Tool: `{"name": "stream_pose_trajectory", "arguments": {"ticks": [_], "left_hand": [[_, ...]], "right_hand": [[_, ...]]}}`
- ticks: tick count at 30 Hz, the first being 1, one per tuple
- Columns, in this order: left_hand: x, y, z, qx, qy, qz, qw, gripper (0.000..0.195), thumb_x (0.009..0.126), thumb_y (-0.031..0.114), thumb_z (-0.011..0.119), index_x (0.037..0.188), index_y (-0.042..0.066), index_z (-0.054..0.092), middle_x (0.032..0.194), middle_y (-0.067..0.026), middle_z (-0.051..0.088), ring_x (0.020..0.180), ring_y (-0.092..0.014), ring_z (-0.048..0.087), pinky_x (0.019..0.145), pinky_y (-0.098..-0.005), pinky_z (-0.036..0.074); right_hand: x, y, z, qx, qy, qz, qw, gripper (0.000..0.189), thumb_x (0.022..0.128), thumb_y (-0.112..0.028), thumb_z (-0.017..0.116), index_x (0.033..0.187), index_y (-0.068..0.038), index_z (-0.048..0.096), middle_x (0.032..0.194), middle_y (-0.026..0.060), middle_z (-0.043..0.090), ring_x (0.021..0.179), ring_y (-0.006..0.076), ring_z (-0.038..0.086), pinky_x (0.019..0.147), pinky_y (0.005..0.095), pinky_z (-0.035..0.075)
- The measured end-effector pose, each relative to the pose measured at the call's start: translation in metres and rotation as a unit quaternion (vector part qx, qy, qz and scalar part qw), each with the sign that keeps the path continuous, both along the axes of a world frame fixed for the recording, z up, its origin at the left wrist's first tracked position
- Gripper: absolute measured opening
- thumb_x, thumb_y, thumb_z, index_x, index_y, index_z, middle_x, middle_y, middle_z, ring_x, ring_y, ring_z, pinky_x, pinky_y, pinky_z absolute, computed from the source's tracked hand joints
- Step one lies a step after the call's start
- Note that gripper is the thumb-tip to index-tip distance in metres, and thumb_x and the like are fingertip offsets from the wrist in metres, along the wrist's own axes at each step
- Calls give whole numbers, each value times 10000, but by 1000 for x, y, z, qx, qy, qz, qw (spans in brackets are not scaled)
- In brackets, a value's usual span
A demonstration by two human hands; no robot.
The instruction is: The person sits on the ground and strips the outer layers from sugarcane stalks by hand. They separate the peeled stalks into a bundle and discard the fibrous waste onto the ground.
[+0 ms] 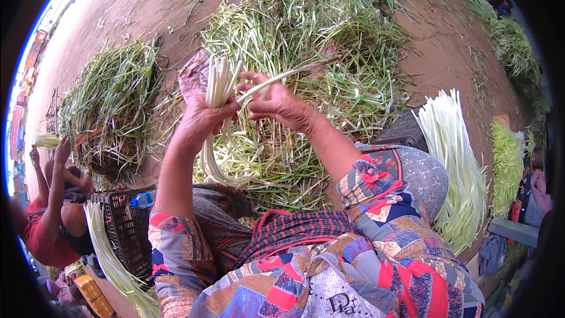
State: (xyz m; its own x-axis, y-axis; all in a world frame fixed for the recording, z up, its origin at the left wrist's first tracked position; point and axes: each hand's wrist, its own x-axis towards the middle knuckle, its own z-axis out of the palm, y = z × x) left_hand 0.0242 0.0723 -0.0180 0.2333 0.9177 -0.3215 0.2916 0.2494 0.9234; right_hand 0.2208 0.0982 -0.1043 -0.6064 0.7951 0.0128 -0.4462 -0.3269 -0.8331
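My left hand (207, 112) grips a bundle of long pale stalks (219, 77), their white ends pointing up and the rest drooping below the fist. A single stalk (282, 76) slants up and right from the left thumb, its far end brownish. Behind this stalk is my right hand (282, 104), fingers spread and not visibly closed around it. Both hands are above a wide heap of green and dried leaf trimmings (304, 31). Loose pale leaves (242, 159) lie under the bundle.
A large pile of cleaned pale stalks (459, 172) lies by my right knee. At left are a black plastic crate (126, 229), a water bottle (142, 200), more pale stalks (110, 256) and a second trimmings heap (114, 101). A person in red (53, 229) sits beyond the crate.
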Motion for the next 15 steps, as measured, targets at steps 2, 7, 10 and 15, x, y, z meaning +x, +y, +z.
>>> {"name": "stream_pose_trajectory", "arguments": {"ticks": [2,7,10,15], "left_hand": [[4,-1,-1,11,13,-12,1000,100,833,176,674,843,81,648,639,28,591,489,-32,436,445,-196,327],[-10,-2,13,17,22,56,998,109,821,159,687,818,58,646,614,24,552,486,-40,431,446,-201,323],[-28,-3,21,33,35,88,995,108,810,150,688,818,49,650,609,29,543,474,-31,402,439,-200,293],[-56,-5,28,45,53,126,990,116,797,178,676,833,69,661,618,44,530,487,-25,375,457,-196,261]], "right_hand": [[-16,-8,19,20,-62,-28,997,800,716,-196,802,1343,4,348,1053,114,625,846,147,644,632,248,542],[21,9,26,-81,-32,-160,983,215,839,-43,647,1046,11,626,761,74,669,548,46,559,423,173,436],[84,37,11,-178,45,-282,942,146,848,-18,617,993,-5,628,704,60,625,491,56,504,377,173,384],[215,64,-50,-236,68,-620,745,61,829,0,614,884,-26,613,690,63,595,492,77,501,356,180,329]]}}
